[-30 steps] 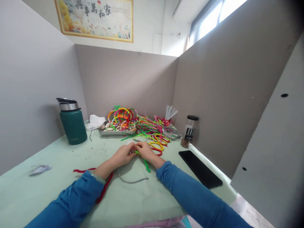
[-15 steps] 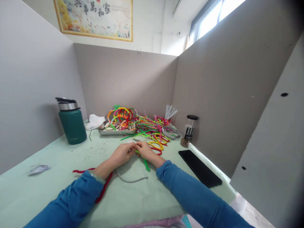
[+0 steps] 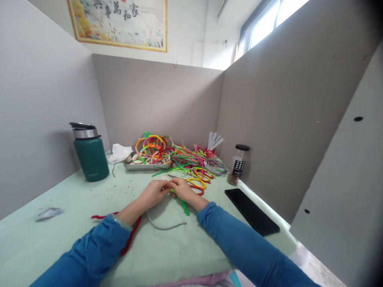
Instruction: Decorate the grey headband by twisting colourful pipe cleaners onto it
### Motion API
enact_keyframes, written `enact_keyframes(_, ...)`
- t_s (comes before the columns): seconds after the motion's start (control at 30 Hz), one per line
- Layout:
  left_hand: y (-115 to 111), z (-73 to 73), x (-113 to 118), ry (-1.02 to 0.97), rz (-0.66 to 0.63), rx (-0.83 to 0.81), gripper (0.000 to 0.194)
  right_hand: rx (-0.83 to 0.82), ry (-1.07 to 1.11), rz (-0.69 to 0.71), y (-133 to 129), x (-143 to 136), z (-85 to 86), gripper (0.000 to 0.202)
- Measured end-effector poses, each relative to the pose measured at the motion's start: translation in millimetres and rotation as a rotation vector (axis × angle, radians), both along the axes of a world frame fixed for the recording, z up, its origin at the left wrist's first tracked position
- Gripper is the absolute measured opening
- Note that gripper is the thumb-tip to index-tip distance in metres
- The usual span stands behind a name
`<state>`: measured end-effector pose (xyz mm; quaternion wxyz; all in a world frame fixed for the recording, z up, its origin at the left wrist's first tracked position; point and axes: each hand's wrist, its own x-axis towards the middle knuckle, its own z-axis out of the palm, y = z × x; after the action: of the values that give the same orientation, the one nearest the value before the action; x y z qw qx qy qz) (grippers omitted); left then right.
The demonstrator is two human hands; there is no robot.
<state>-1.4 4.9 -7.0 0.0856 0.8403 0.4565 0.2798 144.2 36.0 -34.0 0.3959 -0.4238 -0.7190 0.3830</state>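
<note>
Pinching a green pipe cleaner [image 3: 184,208] above the middle of the counter [image 3: 167,255], left hand [image 3: 154,193] and right hand [image 3: 183,189] meet fingertip to fingertip, fingers of both closed together on it, exact grip of each partly hidden. Grey cord [image 3: 166,228] lies on counter just below the hands, red pipe cleaner [image 3: 131,241] runs partly under left forearm, yellow loops [image 3: 196,181] just beyond right hand. Farther back: metal tray [image 3: 146,167] of small pieces, tangled colorful pipe cleaners [image 3: 188,157] beside it, green bottle [image 3: 91,159] at left, clear jar [image 3: 238,165] and black phone-like slab [image 3: 251,211] at right.
</note>
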Motion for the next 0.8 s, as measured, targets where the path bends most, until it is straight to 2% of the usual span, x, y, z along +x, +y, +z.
enact_keyframes(0.27, 4.9, -3.6, -1.8, 0.008, -0.012, 0.020, 0.018, 0.035, -0.021, 0.009, 2.0, 0.9, -2.0, 0.022)
enact_keyframes(0.63, 4.2, -2.7, -2.8, -0.029, -0.057, 0.148, 0.017, 0.043, -0.022, 0.030, -0.4, 2.0, -2.4, 0.031)
enact_keyframes(0.8, 2.5, -1.2, -2.7, -0.012, -0.061, 0.117, 0.018, 0.063, -0.026, 0.036, -1.0, 2.3, -2.2, 0.033)
